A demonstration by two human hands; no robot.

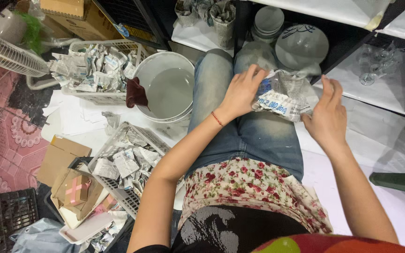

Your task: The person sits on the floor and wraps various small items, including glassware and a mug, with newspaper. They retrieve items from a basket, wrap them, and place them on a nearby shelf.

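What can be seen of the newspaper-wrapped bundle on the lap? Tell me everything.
The newspaper-wrapped bundle is a crumpled lump of printed grey-white newsprint with blue lettering, its folds loose and torn-looking at the top. It lies on the person's jeans-clad thighs, near the knees. The left hand presses its fingers into the left edge, while the right hand touches the right edge. What it wraps is hidden. A glass bowl stands just beyond it.

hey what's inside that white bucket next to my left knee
The white bucket holds cloudy greyish water about halfway up. A dark red cloth hangs over its near rim, partly inside. The murky water hides whatever may lie on the bottom.
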